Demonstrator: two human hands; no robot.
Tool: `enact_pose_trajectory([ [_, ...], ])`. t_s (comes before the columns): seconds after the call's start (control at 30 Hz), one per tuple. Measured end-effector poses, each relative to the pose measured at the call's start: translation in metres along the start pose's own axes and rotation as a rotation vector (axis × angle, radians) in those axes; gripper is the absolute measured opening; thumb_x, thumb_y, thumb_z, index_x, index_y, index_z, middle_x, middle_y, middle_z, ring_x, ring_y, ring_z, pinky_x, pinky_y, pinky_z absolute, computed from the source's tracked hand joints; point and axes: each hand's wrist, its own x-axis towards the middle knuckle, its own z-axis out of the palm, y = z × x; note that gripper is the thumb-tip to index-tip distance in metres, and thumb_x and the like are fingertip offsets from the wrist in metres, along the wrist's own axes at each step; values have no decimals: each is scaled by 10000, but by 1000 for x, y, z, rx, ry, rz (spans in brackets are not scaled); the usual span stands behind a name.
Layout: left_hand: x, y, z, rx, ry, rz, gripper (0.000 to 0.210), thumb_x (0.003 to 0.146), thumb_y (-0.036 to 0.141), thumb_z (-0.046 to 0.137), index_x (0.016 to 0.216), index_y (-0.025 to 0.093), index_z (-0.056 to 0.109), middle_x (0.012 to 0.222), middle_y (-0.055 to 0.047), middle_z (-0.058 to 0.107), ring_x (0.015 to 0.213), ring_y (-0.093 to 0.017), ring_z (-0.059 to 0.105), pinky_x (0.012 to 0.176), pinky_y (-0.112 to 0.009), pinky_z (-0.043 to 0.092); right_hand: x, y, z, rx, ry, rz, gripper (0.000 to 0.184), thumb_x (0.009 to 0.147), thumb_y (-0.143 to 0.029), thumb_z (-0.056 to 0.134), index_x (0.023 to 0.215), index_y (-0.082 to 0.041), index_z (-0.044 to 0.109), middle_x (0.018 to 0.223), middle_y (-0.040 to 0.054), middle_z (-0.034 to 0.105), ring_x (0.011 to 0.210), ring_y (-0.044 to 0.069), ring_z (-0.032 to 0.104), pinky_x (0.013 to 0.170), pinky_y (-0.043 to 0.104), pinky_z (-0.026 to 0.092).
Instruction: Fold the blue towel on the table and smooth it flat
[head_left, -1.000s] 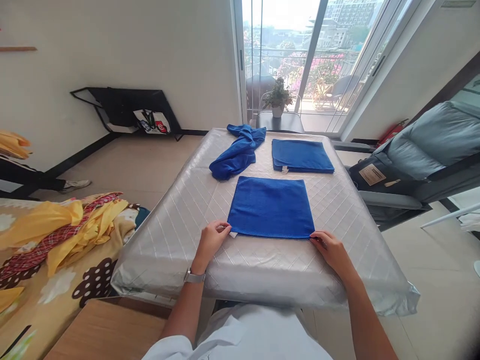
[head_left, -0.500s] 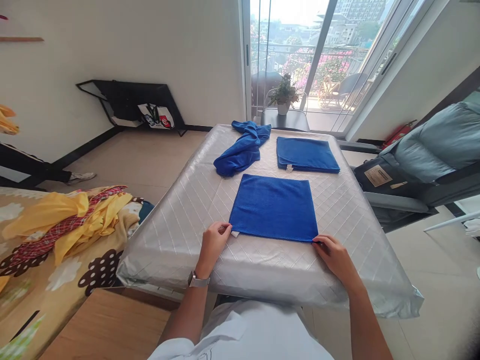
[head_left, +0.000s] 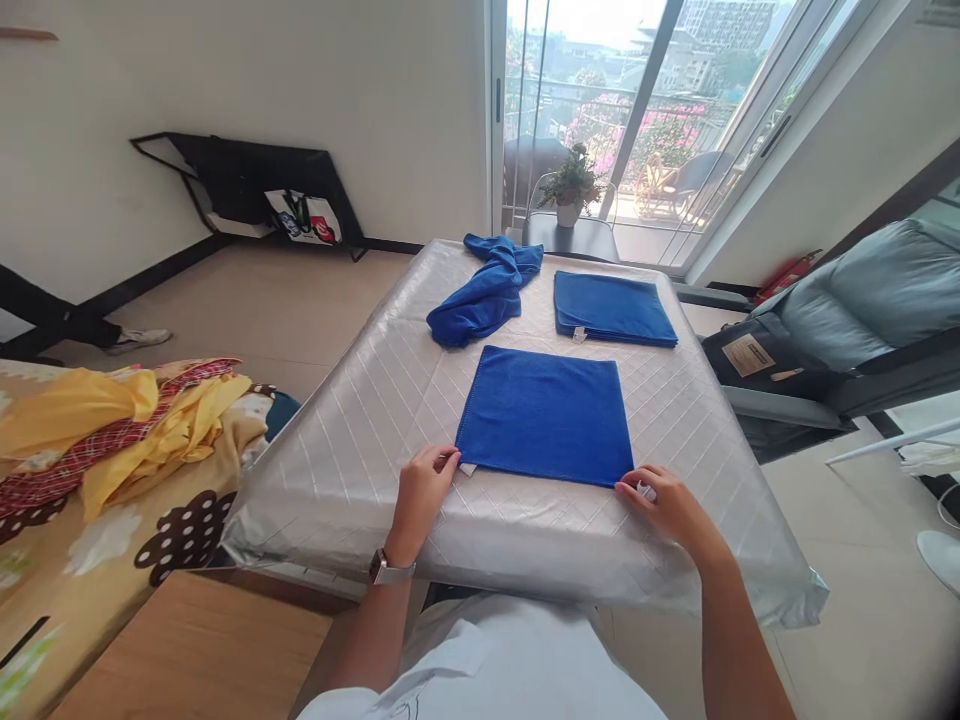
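Observation:
A blue cloth [head_left: 546, 416], folded into a flat rectangle, lies on the silver table cover [head_left: 360, 420] in front of me. My left hand [head_left: 424, 490] pinches its near left corner, beside a small white tag. At the near right corner, my right hand [head_left: 664, 505] has thumb and fingertips closed on the cloth's edge, and a bit of white shows between the fingers. Beyond it to the right rests a stack of folded blue cloths [head_left: 616, 305] with a white tag. A crumpled blue cloth [head_left: 487, 290] lies at the far left of the table.
A bed with yellow and plaid clothes [head_left: 172, 420] is on the left, near a wooden surface [head_left: 202, 640]. To the right stands a grey recliner [head_left: 862, 310]. A potted plant [head_left: 570, 185] sits on a chair by the glass door. At far left, a person's shoe [head_left: 142, 338] shows.
The view has shifted slightly. My right hand has slid a little left along the cloth's near right corner. The cloths lie almost as before.

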Motion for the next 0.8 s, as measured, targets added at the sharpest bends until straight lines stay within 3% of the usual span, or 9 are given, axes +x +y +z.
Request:
enact_pose_trajectory([
  [0.1, -1, -1, 0, 33, 14, 28, 213, 928, 397, 612, 922, 245, 762, 941, -63, 765, 838, -237, 733, 818, -359, 555, 19, -6, -4, -63, 20, 6, 459, 1039, -590, 451, 915, -284, 771, 923, 59, 768, 889, 269, 726, 858, 434, 577],
  [0.23, -4, 0, 1, 55, 29, 56, 233, 952, 408, 584, 928, 251, 755, 952, -68, 761, 855, -242, 726, 809, -360, 555, 49, -13, 10, -90, 128, -17, 477, 1073, -533, 375, 1161, -251, 749, 1223, 108, 747, 1157, 295, 682, 1045, 477, 516],
  [0.33, -7, 1, 2, 80, 42, 74, 253, 970, 413, 555, 936, 248, 744, 972, -78, 760, 884, -249, 722, 823, -369, 556, 63, -14, 36, -152, 165, 29, 599, 1088, -518, 286, 1423, -154, 624, 1508, 164, 593, 1435, 322, 502, 1211, 517, 370],
  [0.43, -9, 1, 4, 118, 33, 102, 256, 988, 393, 528, 966, 239, 732, 1002, -83, 756, 914, -258, 721, 832, -380, 555, 64, -11, 62, -238, 99, 115, 704, 1090, -525, 207, 1579, -78, 444, 1657, 180, 409, 1572, 337, 290, 1278, 550, 232],
  [0.6, -9, 3, 7, 298, 51, 156, 252, 1008, 320, 498, 1028, 217, 727, 1059, -113, 729, 913, -274, 711, 842, -393, 555, 57, -3, 76, -273, 21, 189, 763, 1084, -557, 160, 1653, -64, 287, 1716, 174, 269, 1604, 301, 203, 1300, 507, 178],
  [0.7, -4, 19, 11, 393, 91, 217, 241, 1007, 283, 507, 1060, 212, 731, 1115, -133, 701, 989, -293, 698, 902, -411, 554, 57, -1, 74, -273, 5, 207, 776, 1084, -556, 148, 1652, -44, 281, 1720, 180, 251, 1605, 296, 200, 1305, 491, 166],
  [0.8, 9, 53, 29, 346, -8, 349, 231, 1021, 273, 515, 1095, 224, 727, 1156, -112, 703, 1068, -275, 686, 964, -402, 552, 59, -1, 74, -275, 4, 219, 748, 1089, -535, 150, 1657, -67, 283, 1724, 158, 255, 1605, 275, 205, 1306, 467, 164],
])
